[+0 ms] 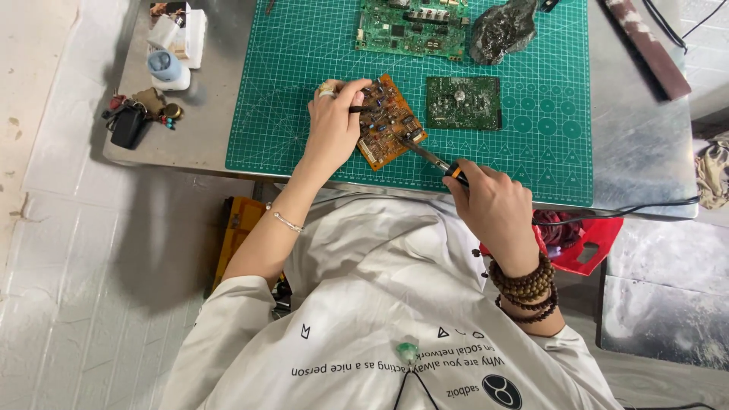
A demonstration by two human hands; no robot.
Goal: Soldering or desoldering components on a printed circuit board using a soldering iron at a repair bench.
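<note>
- Head view: The left hand (pixel 332 125) rests on the orange board (pixel 389 121). Its fingers are closed around a thin dark tool (pixel 363 108) and press on the board's left edge.
- The orange board lies tilted on the green mat (pixel 304 61), near the mat's front edge.
- The right hand (pixel 495 206) is closed tight around an iron (pixel 434 161) with a black and orange handle.
- The iron's metal tip touches the orange board near its lower right side.
- A small dark green board (pixel 463 102) lies just beside the orange board, on its right.
- A big green board (pixel 411 29) lies at the far side of the mat.
- A crumpled grey lump (pixel 501 32) sits next to the big board.
- The mat lies on a grey metal table (pixel 645 144).
- On the table's left end are a blue and white bottle (pixel 167 68), a white box (pixel 194 34) and a bunch of keys (pixel 137 118).
- A red bag (pixel 581 243) hangs below the table, near the right wrist.
</note>
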